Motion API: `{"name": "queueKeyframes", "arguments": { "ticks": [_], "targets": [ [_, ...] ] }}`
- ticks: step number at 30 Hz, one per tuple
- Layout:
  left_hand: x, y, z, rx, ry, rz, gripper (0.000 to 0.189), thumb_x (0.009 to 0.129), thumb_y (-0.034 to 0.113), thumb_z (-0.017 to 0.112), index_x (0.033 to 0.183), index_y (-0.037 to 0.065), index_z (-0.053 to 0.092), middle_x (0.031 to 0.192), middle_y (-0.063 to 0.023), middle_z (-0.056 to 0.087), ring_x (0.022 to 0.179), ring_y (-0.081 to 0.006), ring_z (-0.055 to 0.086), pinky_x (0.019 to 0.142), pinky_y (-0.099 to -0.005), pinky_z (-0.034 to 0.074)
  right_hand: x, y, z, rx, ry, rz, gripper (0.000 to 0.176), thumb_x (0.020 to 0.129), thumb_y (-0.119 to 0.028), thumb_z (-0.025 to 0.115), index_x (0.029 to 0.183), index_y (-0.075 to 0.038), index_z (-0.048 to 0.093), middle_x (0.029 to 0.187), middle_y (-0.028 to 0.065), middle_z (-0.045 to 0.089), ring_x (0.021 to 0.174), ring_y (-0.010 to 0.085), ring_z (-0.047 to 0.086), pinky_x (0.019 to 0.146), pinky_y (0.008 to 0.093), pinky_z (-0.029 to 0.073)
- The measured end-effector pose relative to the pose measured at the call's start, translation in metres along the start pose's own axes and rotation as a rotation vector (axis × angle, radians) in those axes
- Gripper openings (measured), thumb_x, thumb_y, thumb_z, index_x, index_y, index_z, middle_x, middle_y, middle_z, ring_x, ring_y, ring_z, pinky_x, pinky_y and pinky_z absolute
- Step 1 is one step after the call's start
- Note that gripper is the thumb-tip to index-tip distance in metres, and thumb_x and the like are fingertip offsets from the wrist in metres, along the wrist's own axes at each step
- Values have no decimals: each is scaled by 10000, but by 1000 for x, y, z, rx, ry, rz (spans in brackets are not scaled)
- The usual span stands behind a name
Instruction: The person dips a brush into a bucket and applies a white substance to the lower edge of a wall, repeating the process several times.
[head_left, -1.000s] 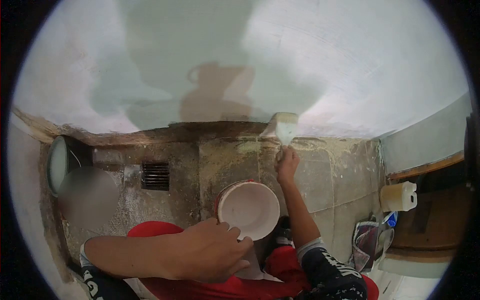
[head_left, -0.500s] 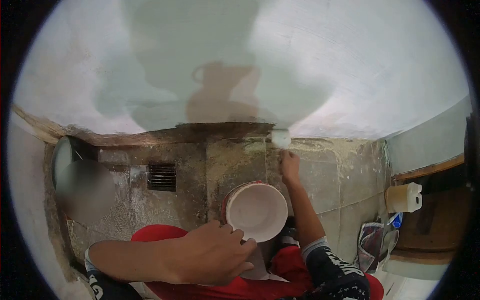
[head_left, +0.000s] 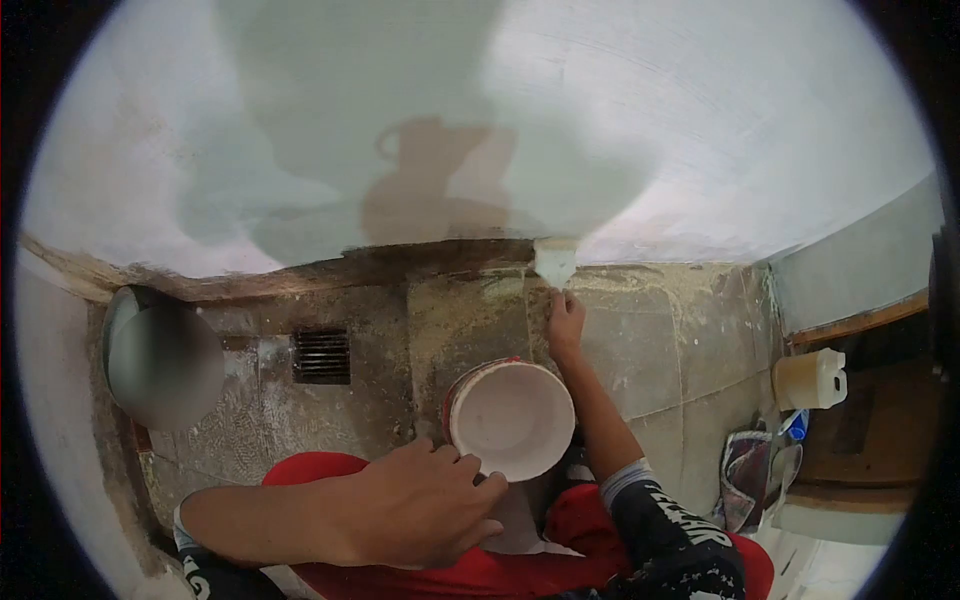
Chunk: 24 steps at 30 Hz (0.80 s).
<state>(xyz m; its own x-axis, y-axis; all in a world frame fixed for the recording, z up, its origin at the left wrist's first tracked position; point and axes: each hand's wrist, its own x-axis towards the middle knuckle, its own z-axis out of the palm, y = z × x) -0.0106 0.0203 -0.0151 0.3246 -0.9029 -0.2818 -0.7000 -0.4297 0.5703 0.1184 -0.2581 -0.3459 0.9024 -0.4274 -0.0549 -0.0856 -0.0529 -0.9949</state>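
My right hand (head_left: 566,325) pinches the handle of a wide, flat pale paintbrush (head_left: 556,262). The brush's broad end meets the foot of the wall, where a dark brown strip (head_left: 440,258) ends. My left hand (head_left: 430,500) hangs over my red-clad leg with fingers loosely bent and apart, fingertips right at the near rim of a bucket (head_left: 462,405). That bucket, whitish inside with a reddish outer side, stands between my arms.
Left of the bucket, a metal drain grate (head_left: 321,356) is set in the stained tile floor. A rounded grey vessel (head_left: 122,310), partly blurred, sits in the left corner. At right are a yellowish jerrycan (head_left: 808,380) and a crumpled cloth (head_left: 745,480).
My right hand and the brush have shifted slightly up and left in view, along with the wall and its shadow. My left hand stays almost in place by the bucket.
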Motion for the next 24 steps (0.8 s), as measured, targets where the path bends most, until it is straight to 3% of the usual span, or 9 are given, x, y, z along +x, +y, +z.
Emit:
{"name": "queueKeyframes", "arguments": {
  "ticks": [4,6,8,10,12,15,18,21,24],
  "targets": [
    [-2,2,0,-1,36,-2,379,962,348,583,1045,-21,610,857,-190,671,808,-346,697,708,-422,549,1,14,-5,-133,-43,150,268,961,-261,575,810,-43,613,631,-34,483,542,65,401,501,294,326],
    [-4,3,-1,3,38,-8,375,961,347,586,1042,-19,611,856,-186,671,808,-343,697,708,-420,549,0,13,-3,-136,-12,209,364,962,-257,560,712,7,577,610,13,492,561,108,420,513,338,335],
    [-4,2,2,-12,-19,-6,471,996,406,533,1180,-27,554,901,-189,648,825,-365,674,763,-454,545,-15,-27,3,-91,25,290,357,962,-251,562,719,10,584,614,16,499,562,109,424,515,340,336],
    [-4,5,-1,-9,-36,-8,470,994,406,535,1179,-27,555,903,-192,651,824,-367,676,763,-454,547,-15,-43,5,-43,65,371,350,961,-245,564,727,14,591,618,18,506,563,109,427,516,342,337],
    [-4,6,-2,-15,-54,-14,469,993,405,537,1177,-27,556,905,-195,654,824,-368,678,763,-453,549,-5,-48,2,-85,42,109,256,973,-260,555,803,-69,557,602,-22,466,423,87,368,373,289,280],
    [-4,5,-3,-21,-83,3,471,994,405,536,1183,-26,556,910,-200,655,827,-370,680,767,-455,550,-5,-63,-1,-8,63,-84,242,990,-246,540,822,-73,544,601,-26,453,419,72,346,375,263,274],
    [-3,5,-1,-4,-85,-31,473,995,408,529,1187,-23,561,907,-198,655,831,-364,681,772,-452,550,-13,-75,8,201,86,-19,222,997,-226,538,828,-84,552,597,-32,440,422,60,336,376,252,272],
    [-3,3,0,24,-62,-9,475,996,413,523,1185,-20,568,908,-196,656,837,-358,683,777,-449,549,0,-19,6,60,68,-80,227,994,-223,545,822,-76,564,605,-28,454,432,74,366,377,270,285],
    [-4,3,5,19,99,1,362,937,353,612,1007,-2,606,828,-170,662,769,-321,687,689,-406,537,9,19,9,-54,97,-232,247,983,-258,562,829,-68,592,617,-21,475,448,92,401,381,287,302]
  ]
}}
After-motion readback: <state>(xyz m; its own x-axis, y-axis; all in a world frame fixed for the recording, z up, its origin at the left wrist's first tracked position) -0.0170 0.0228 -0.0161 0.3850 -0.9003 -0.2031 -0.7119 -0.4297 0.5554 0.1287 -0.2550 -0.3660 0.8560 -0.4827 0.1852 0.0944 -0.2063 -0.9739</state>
